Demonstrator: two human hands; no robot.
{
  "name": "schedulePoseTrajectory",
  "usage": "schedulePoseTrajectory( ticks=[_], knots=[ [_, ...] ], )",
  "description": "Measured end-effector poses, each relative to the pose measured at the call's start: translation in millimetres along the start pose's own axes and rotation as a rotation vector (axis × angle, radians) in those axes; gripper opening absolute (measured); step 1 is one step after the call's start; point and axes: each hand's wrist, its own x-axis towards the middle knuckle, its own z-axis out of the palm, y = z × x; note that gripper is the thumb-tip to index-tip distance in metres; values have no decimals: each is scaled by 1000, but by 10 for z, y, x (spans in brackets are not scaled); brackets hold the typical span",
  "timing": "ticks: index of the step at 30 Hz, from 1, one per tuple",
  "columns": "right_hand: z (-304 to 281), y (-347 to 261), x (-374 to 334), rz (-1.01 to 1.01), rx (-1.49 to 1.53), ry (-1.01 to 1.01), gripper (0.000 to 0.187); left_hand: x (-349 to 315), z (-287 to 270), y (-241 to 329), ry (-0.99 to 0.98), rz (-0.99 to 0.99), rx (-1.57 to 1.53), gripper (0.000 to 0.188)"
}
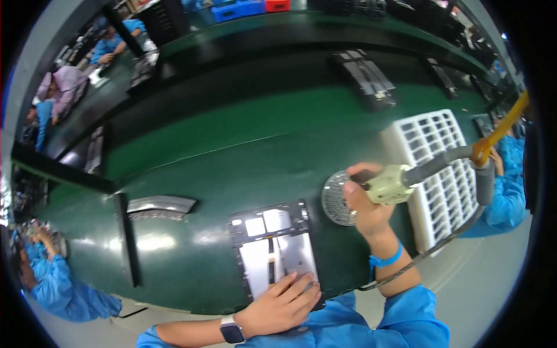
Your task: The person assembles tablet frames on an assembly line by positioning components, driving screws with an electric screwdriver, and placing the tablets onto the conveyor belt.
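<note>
My left hand (285,304) lies flat with fingers stretched over the near end of an opened tablet-like device (248,238). The device has a black frame and silvery panels, and it rests on the green bench. My right hand (369,216) is wrapped round a pale green electric screwdriver (391,184), which is tilted with its grey cable end to the right. The hand is over the right edge of a round dish (335,200) filled with small metallic pieces, probably screws. The screwdriver's tip is hidden behind my fingers.
A white slotted tray (422,229) stands right of the dish, with a dark cable (444,243) running past it. A curved metal strip (161,204) and a dark bar (126,240) lie left. Another device (365,78) sits farther back. Other people work on both sides.
</note>
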Motion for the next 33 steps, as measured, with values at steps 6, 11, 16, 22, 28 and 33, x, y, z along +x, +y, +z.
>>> schedulePoseTrajectory(
  ticks=[6,11,16,22,28,33],
  knots=[
    [-62,18,45,-47,-49,2,28,201,-284,-635,105,-391,225,43],
    [-68,31,65,-58,-27,29,29,537,-730,-1841,311,-564,582,41],
    [1,-23,82,-181,-4,-17,29,588,-1032,-2631,199,-707,778,39],
    [22,-146,72,-198,-28,-50,28,937,-1237,-2525,-45,-880,842,29],
    [-40,-25,112,-371,-200,6,25,2201,-647,-2651,330,-218,-21,57],
    [-129,-23,196,-378,-195,-123,26,3321,18,-2334,405,-340,-167,77]
  ],
)
